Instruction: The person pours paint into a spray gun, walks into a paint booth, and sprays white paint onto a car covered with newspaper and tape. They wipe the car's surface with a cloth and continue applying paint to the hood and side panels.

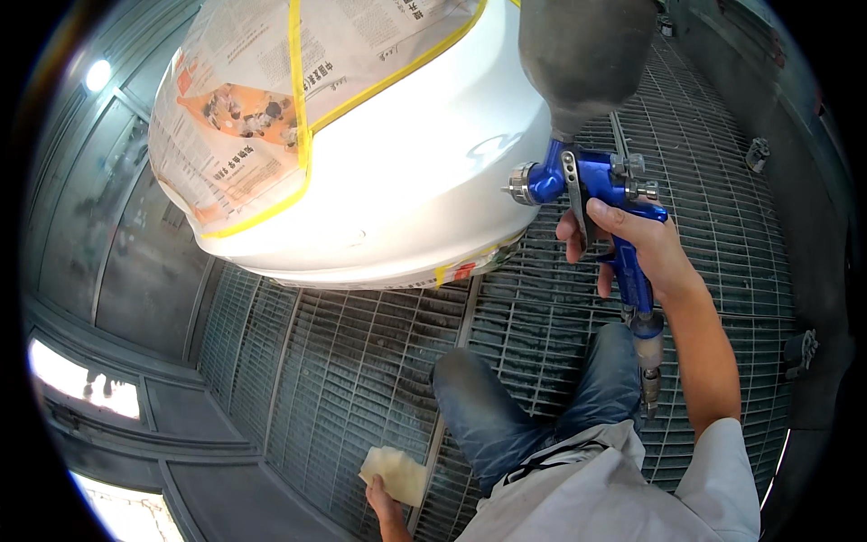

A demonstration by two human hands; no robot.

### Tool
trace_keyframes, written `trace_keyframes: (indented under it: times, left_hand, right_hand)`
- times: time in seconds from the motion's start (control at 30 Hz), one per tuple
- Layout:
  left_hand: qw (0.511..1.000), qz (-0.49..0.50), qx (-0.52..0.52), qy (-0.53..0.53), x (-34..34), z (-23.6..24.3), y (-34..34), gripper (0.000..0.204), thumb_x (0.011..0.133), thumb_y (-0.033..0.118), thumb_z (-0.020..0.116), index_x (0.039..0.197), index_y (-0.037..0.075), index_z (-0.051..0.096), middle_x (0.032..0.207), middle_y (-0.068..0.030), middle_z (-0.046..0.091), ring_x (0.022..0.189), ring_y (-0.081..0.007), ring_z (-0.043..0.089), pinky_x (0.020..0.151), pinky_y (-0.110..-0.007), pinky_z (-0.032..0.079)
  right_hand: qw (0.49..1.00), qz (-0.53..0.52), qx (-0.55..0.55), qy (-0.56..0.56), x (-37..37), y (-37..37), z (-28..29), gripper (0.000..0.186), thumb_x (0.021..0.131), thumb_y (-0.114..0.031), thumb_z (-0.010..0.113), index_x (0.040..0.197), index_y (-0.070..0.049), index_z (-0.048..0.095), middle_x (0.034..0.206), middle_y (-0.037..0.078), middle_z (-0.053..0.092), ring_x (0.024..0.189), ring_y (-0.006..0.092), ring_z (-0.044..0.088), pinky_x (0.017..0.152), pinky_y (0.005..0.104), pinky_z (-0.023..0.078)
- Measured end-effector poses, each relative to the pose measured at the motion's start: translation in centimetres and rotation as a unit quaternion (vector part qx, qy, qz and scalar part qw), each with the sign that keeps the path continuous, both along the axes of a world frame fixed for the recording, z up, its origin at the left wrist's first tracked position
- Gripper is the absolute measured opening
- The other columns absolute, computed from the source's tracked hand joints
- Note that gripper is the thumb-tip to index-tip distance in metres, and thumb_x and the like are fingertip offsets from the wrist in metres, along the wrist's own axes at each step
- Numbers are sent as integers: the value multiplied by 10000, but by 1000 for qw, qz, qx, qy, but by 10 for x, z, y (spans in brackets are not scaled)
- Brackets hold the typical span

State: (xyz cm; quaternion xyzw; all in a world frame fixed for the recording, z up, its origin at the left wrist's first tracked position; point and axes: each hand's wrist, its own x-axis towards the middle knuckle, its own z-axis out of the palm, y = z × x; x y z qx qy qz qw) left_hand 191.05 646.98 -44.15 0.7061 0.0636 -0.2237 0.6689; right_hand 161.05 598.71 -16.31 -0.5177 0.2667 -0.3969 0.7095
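Note:
My right hand grips a blue spray gun with a dark cup on top and a hose fitting below. The gun's silver nozzle points left at a glossy white curved body panel, close to it. Sheets of printed paper edged with yellow tape cover the upper part of that panel. My left hand, low in the view, is closed on a pale yellow cloth, held away from the panel.
Metal grating forms the floor beneath my bent legs. Grey booth walls with lit openings stand on the left. Small grey metal fixtures sit along the right edge of the floor.

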Motion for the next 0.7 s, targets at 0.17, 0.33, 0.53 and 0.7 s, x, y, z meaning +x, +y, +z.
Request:
trace_keyframes:
  times: [0.17,0.33,0.53,0.7]
  left_hand:
    - [1000,-11,-2,-5,1,-1,4,370,989,196,465,1251,-59,516,1125,-157,634,966,-284,652,822,-398,535]
    - [1000,-6,5,-12,2,0,7,360,995,179,450,1256,-59,515,1140,-157,628,978,-277,648,828,-393,531]
    - [1000,-7,14,4,0,7,0,362,995,178,448,1257,-64,509,1135,-158,629,982,-282,645,836,-394,524]
    - [999,-33,10,-12,3,15,-4,369,990,181,450,1253,-71,508,1142,-167,626,988,-289,645,834,-405,529]
  right_hand:
    - [998,-40,-5,45,-8,-19,-6,263,899,-282,625,974,-30,639,852,78,684,711,133,646,390,252,470]
    - [989,-139,-23,50,-32,-35,-11,246,905,-285,611,959,-46,636,857,72,679,711,118,634,415,238,464]
    - [974,-224,-12,36,-49,-44,-24,262,921,-293,596,1016,-52,630,864,68,679,755,134,641,426,239,467]
    - [987,-162,3,12,-49,-36,-30,265,914,-288,599,1024,-51,645,891,73,686,766,142,646,427,253,475]
